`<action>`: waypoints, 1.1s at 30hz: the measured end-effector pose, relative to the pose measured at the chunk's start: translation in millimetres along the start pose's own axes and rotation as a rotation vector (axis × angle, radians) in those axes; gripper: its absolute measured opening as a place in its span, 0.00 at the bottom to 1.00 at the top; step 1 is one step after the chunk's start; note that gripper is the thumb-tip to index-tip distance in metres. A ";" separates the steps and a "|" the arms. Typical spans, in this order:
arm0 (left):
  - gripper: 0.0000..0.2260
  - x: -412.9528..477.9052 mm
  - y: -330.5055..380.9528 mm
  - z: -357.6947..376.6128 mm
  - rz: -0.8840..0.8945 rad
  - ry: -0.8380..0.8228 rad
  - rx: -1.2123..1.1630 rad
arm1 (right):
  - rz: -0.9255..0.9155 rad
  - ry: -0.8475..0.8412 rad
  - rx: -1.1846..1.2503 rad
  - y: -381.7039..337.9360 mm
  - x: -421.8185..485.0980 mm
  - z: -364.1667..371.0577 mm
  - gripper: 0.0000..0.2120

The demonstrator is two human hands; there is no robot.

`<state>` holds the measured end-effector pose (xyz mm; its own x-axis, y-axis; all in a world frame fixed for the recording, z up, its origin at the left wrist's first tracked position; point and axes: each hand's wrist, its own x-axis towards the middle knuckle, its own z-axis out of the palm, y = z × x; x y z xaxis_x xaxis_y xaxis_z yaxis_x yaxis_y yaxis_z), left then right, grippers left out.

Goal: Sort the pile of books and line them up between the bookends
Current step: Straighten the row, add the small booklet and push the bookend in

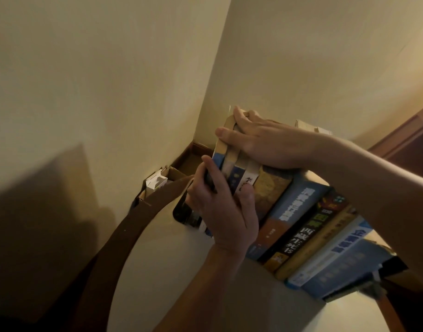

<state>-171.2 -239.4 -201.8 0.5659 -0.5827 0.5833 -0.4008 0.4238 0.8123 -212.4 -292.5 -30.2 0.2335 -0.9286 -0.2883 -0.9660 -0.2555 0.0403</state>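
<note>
Left hand (pixel 220 212), right hand (pixel 265 144) over bookend (pixel 181 210), books (pixel 299 207)

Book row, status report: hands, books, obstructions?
Left hand grips left-end books. Right hand clasps their tops. Row upright, dark bookend at left end. Nothing in the way.

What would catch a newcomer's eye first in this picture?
Two hands hold a row of books standing at centre right. The right grip clasps their tops, and the left grip clasps the row's left end. The row stands on a round white table with a brown rim.
</note>
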 end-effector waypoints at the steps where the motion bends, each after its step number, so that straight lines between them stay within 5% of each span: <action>1: 0.28 0.2 -1.8 1.7 0.020 0.007 0.018 | -0.008 -0.005 -0.011 -0.1 0.4 0.0 0.65; 3: 0.26 1.4 -3.7 3.3 0.037 0.023 0.035 | -0.012 -0.013 -0.010 -1.5 1.0 -0.6 0.62; 9: 0.23 -0.7 -4.7 2.2 0.070 0.006 0.040 | 0.034 -0.016 0.022 0.0 6.1 0.6 0.75; 17: 0.22 1.5 -7.2 1.6 0.066 -0.002 0.024 | -0.041 -0.040 -0.053 -0.1 -4.1 -3.4 0.40; 21: 0.23 -0.2 -1.5 0.4 0.026 -0.015 0.007 | -0.073 -0.069 -0.153 -4.8 -3.9 -4.2 0.48; 25: 0.23 1.7 2.2 0.8 0.025 -0.036 -0.003 | 0.017 -0.028 -0.031 -2.0 2.0 -1.9 0.71; 28: 0.27 2.0 2.2 1.1 0.033 -0.027 0.003 | 0.024 -0.033 -0.017 0.3 5.5 -1.6 0.71; 30: 0.30 -0.1 1.3 0.8 0.052 -0.023 0.011 | 0.023 -0.055 0.015 -1.2 1.3 -6.0 0.67; 33: 0.29 -2.4 -0.7 2.0 0.069 -0.023 0.040 | 0.004 -0.065 -0.005 -3.7 -7.0 -6.9 0.39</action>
<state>-173.7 -239.7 -203.7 0.5191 -0.5694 0.6374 -0.4670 0.4356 0.7695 -209.8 -286.9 -21.7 0.2213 -0.9104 -0.3495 -0.9664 -0.2529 0.0468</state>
